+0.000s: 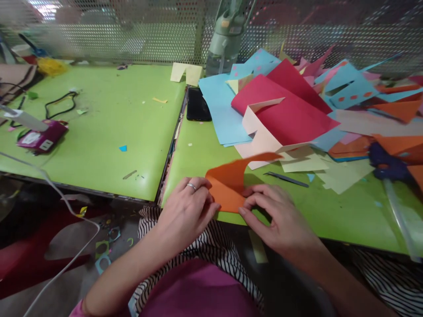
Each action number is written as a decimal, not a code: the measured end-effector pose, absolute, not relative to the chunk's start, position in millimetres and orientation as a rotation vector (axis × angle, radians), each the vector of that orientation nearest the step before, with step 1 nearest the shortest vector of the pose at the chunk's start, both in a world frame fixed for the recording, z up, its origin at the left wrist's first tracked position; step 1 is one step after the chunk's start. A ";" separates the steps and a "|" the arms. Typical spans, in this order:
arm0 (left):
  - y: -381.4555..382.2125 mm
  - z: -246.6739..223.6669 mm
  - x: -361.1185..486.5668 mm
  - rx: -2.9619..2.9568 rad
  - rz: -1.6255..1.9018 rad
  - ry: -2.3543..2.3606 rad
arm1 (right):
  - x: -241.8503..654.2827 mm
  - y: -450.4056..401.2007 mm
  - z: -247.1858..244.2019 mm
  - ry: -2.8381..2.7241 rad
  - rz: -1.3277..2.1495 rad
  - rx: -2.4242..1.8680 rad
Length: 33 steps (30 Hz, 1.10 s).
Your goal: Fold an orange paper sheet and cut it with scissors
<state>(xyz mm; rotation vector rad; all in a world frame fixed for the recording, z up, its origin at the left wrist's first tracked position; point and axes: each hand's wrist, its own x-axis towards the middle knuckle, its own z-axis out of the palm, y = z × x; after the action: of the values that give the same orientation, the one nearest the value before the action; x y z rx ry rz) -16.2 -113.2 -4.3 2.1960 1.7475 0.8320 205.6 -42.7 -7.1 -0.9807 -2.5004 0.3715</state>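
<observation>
A paper-craft workshop bench. Two green worktables [109,132] stand side by side against a perforated metal screen [148,39], one heaped with loose coloured paper sheets [291,110]. Paper offcuts [105,255] litter the floor below

We get bright, even overhead light here; the green table [109,132] shines a bit, shadows stay soft, and the far corners bend and smear badly.

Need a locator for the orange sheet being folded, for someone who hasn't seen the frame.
Start at the green table heaped with coloured paper on the right. At its near edge, the left hand and right hand press down one orange sheet. Unlike the other orange sheets in the pile, it lies alone, one flap curling up.
</observation>
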 end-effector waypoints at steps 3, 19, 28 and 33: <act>-113.1 -4.2 -16.5 2.186 0.831 1.757 | 204.0 -42.6 -6.0 -2.510 0.376 -0.999; -114.7 -0.6 -16.8 2.127 0.711 1.778 | 202.9 -41.7 -6.1 -2.524 0.392 -1.000; -116.1 5.0 -24.6 2.149 0.731 1.594 | 201.1 -42.9 -6.2 -2.498 0.396 -1.011; -118.9 3.4 -27.2 2.218 0.579 1.568 | 204.5 -42.9 -9.8 -2.506 0.393 -1.027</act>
<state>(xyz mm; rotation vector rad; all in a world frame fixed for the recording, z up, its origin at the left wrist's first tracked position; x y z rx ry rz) -27.2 -118.9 3.4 2.2184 1.5680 0.5794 204.5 -42.9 -9.8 -1.0273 -2.5061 0.3926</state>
